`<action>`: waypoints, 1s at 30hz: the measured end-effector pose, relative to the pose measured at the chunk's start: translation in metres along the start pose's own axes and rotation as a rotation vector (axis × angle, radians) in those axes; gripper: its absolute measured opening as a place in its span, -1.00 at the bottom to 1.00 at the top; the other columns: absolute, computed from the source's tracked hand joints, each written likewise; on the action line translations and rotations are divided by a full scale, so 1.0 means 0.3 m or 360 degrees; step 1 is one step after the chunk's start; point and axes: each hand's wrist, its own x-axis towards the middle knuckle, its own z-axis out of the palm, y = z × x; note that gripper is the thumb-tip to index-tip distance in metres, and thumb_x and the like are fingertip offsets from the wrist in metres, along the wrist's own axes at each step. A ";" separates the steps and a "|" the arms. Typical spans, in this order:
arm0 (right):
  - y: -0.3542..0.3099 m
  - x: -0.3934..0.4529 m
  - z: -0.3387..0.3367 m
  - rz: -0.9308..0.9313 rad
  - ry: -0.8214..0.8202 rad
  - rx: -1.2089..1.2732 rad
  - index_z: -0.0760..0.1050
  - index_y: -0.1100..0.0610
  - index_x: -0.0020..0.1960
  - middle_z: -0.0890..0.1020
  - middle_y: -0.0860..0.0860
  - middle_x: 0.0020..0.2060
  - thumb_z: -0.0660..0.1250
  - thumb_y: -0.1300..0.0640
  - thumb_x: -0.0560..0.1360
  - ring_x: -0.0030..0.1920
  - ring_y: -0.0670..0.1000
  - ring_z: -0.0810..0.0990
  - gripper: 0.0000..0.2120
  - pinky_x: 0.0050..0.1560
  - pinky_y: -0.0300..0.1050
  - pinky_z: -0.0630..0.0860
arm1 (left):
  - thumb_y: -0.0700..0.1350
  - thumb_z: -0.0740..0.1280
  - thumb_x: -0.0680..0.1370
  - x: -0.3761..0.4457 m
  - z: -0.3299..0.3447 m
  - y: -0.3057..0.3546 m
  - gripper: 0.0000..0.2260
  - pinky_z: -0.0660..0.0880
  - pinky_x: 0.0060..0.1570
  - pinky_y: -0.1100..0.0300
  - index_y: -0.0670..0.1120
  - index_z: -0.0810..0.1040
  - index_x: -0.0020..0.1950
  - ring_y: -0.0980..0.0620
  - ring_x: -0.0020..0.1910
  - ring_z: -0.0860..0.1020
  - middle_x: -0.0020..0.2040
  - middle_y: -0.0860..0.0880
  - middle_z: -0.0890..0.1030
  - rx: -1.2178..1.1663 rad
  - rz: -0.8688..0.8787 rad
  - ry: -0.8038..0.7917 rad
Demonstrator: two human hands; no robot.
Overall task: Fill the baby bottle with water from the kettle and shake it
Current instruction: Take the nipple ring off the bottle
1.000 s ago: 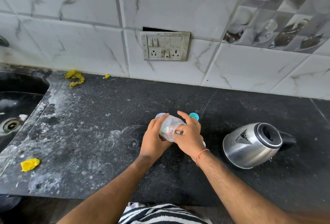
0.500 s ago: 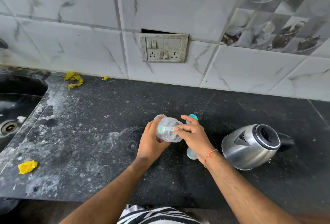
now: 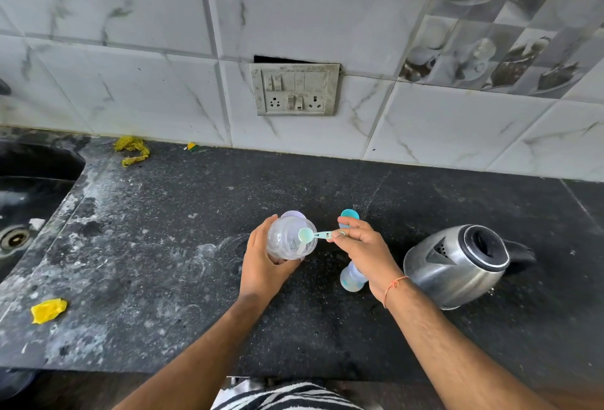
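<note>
A person's left hand (image 3: 264, 265) gripped a clear baby bottle (image 3: 289, 239) around its body, holding it just above the dark tabletop (image 3: 163, 262), mouth toward the camera. The right hand (image 3: 362, 249) pinched the handle of a small teal scoop (image 3: 313, 235), its bowl poised over the bottle's open mouth. A steel kettle (image 3: 457, 265) stood to the right, near the right wrist, its lid area open and spout facing the bottle. A second small bottle-like piece (image 3: 351, 277) sat on the tabletop beneath the right hand, with a teal cap (image 3: 349, 214) beyond the fingers. The bottle appeared light, thin-walled and smooth, likely slippery once wet, so a full wrap around its middle looked the safest hold. The kettle, probably heavier when filled, would best be taken by its black handle (image 3: 519, 254).
</note>
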 end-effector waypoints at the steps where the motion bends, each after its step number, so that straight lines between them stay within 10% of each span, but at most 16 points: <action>1: 0.003 -0.002 -0.009 0.0000 0.0019 0.0003 0.79 -0.01 -0.08 0.57 -0.19 0.37 0.47 0.18 0.65 0.31 -0.16 0.58 -0.81 0.09 -0.29 0.48 | 0.04 0.74 0.39 -0.003 -0.001 -0.004 -0.12 0.50 0.44 0.13 0.20 0.37 0.61 0.22 0.51 0.43 0.48 0.33 0.42 0.0008 -0.0018 -0.0001; 9: 0.087 -0.059 -0.181 -0.0097 0.0377 -0.0204 0.75 -0.06 -0.10 0.71 -0.13 -0.19 0.42 0.14 0.62 -0.10 0.04 0.66 -0.81 0.10 0.26 0.65 | 0.02 0.74 0.40 -0.023 -0.007 0.000 -0.15 0.42 0.39 0.29 0.33 0.33 0.53 0.41 0.44 0.39 0.41 0.54 0.35 0.0125 0.0015 -0.0079; 12: 0.129 -0.092 -0.245 -0.0166 0.0491 -0.0459 0.70 -0.02 -0.12 0.51 -0.15 -0.43 0.39 0.11 0.63 -0.33 -0.12 0.46 -0.82 -0.14 0.09 0.61 | 0.01 0.74 0.40 -0.026 0.014 -0.006 -0.18 0.42 0.32 0.41 0.28 0.36 0.52 0.38 0.45 0.40 0.43 0.46 0.38 0.0116 0.0006 -0.0106; 15: 0.154 -0.118 -0.272 -0.0335 0.0554 -0.0735 0.66 -0.01 -0.15 0.54 -0.10 -0.44 0.42 0.12 0.64 -0.39 -0.10 0.44 -0.81 -0.32 -0.24 0.38 | 0.02 0.73 0.40 -0.029 0.034 -0.015 -0.14 0.49 0.32 0.35 0.16 0.38 0.60 0.30 0.47 0.43 0.49 0.26 0.42 0.0102 -0.0008 -0.0133; 30: 0.238 -0.139 -0.270 -0.1173 0.0488 -0.1819 0.69 0.07 -0.02 0.65 -0.06 -0.25 0.39 0.07 0.64 -0.17 0.10 0.53 -0.86 -0.20 0.02 0.56 | -0.05 0.74 0.41 -0.042 0.031 -0.003 -0.12 0.38 0.10 0.65 0.06 0.38 0.64 0.30 0.40 0.43 0.52 0.12 0.44 0.0085 -0.0038 -0.0155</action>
